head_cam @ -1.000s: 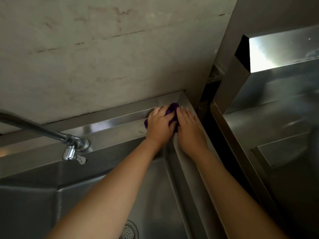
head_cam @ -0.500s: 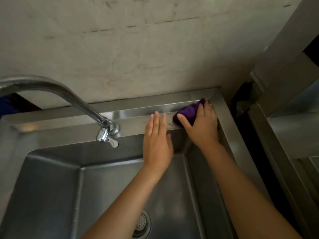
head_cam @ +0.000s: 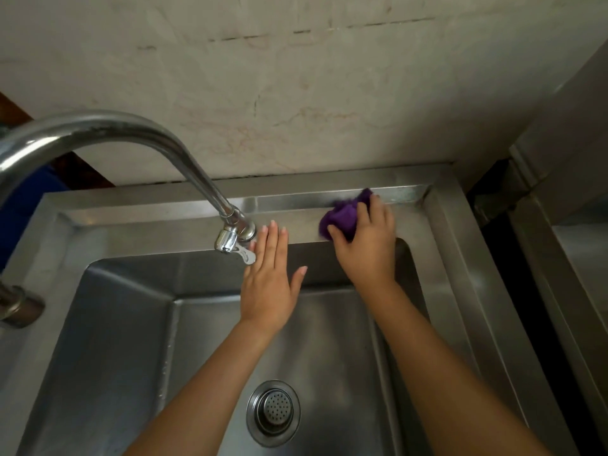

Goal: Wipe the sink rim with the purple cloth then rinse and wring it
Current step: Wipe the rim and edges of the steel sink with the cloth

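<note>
The sink rim (head_cam: 158, 222) along the back wall is mid-wipe. The faucet (head_cam: 138, 136) arches over the basin. The right hand (head_cam: 365, 245) grips the bunched purple cloth (head_cam: 340, 217), now moved leftward from the rear right corner, so that corner is judged done. The left hand (head_cam: 268, 284), open and empty, has released the cloth and rests flat beside the faucet base.

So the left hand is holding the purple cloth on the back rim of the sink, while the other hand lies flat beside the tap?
Not quite: in the head view the right hand holds the purple cloth on the back rim; the left hand is flat beside the tap.
</note>
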Motion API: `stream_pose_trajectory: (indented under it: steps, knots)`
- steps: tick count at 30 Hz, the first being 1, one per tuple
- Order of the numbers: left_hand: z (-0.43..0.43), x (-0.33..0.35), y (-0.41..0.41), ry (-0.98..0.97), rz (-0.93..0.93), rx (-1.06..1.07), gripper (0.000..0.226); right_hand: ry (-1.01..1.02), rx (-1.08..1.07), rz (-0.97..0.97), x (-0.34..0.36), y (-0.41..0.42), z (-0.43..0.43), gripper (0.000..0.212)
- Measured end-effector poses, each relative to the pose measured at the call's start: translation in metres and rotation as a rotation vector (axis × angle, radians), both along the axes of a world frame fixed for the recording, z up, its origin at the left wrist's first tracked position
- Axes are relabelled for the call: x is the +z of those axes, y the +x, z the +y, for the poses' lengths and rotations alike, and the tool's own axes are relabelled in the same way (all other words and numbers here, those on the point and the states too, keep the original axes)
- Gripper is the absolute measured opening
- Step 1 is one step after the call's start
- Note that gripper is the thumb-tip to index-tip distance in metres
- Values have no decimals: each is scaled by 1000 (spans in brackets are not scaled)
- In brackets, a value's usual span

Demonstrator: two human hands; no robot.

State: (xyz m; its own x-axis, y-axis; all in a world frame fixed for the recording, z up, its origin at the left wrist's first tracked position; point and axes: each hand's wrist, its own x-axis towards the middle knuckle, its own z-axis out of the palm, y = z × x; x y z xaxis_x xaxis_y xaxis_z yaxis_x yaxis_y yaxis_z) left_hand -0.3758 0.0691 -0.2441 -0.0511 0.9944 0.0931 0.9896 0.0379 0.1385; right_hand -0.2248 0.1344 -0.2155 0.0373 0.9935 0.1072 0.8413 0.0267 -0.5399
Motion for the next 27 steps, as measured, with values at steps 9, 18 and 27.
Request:
stream_pose_trajectory:
  steps: [9,18,27]
  knots:
    - [-4,11,-13,-29,-34,-95,66,61,148,44,0,10,2,44]
    - [-48,0,-85,-39,43,-50,68,56,32,117,1,-36,-2,50]
    - [-14,3,-113,-21,52,37,83,87,127,296,23,-75,13,30]
